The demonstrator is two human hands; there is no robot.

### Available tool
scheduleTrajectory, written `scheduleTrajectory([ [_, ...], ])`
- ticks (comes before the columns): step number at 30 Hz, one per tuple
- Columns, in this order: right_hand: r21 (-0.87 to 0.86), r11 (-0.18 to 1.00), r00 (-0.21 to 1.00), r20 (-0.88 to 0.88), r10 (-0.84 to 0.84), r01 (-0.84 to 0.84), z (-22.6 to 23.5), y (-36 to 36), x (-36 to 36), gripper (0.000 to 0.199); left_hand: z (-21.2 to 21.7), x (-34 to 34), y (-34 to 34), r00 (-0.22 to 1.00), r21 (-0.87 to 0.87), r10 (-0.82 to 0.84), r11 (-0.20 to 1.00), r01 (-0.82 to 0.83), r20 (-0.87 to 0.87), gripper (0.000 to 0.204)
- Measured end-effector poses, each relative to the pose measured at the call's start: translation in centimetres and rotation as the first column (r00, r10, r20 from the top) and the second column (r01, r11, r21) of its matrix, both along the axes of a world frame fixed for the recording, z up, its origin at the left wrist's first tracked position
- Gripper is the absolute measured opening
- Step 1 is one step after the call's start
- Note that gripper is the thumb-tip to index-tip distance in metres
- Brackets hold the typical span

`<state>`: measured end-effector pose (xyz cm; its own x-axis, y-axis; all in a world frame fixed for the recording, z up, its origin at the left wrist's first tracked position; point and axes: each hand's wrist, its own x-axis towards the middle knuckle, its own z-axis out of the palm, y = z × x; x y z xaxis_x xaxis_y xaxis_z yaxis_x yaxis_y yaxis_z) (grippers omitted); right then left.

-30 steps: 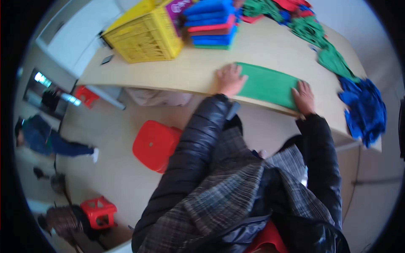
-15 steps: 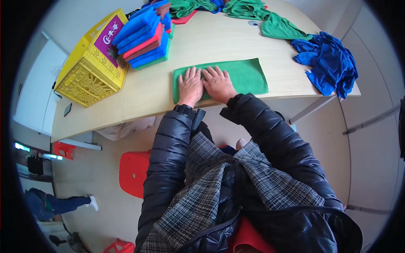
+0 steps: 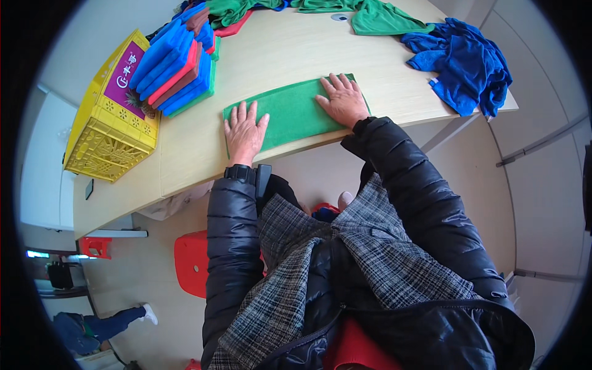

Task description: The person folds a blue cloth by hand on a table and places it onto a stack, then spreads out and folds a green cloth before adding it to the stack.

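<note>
A green towel point(image 3: 291, 117), folded into a long rectangle, lies flat along the near edge of the table point(image 3: 290, 55). My left hand point(image 3: 245, 132) rests on its left end with the fingers spread. Over at the right end, my right hand point(image 3: 343, 100) lies flat on the cloth, fingers apart. Neither hand grips anything. Left of the towel stands a stack of folded towels point(image 3: 179, 74) in blue, red, brown and green.
A yellow crate point(image 3: 114, 135) stands on the table's left. A crumpled blue cloth point(image 3: 462, 65) lies at the right corner, with loose green cloths point(image 3: 385, 18) along the back. Below are a red stool point(image 3: 190, 264) and, further left, another person's leg point(image 3: 120, 322).
My hands have moved apart, from the towel's left and middle to its two ends. The view has shifted and turned slightly.
</note>
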<state>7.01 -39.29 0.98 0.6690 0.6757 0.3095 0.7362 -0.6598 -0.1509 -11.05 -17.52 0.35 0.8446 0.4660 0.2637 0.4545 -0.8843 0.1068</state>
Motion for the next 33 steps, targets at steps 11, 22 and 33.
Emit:
scheduleTrajectory([
  [11, 0.042, 0.997, 0.997, -0.046, -0.068, 0.070, -0.1, -2.0, 1.1, 0.066, -0.7, -2.4, 2.2, 0.987, -0.042, 0.141, 0.989, -0.138, 0.075, 0.065],
  [22, -0.012, 0.999, 0.999, -0.015, 0.052, -0.052, 1.4, 1.2, -5.5, 0.062, 2.3, -2.5, 1.7, 0.914, -0.218, 0.404, 0.895, -0.389, 0.027, 0.044],
  [33, -0.074, 0.985, 0.984, -0.095, 0.151, -0.159, 1.0, 5.2, -8.1, 0.063, 3.8, -6.1, 5.7, 0.895, -0.939, 0.317, -0.038, 0.342, 0.314, 0.025],
])
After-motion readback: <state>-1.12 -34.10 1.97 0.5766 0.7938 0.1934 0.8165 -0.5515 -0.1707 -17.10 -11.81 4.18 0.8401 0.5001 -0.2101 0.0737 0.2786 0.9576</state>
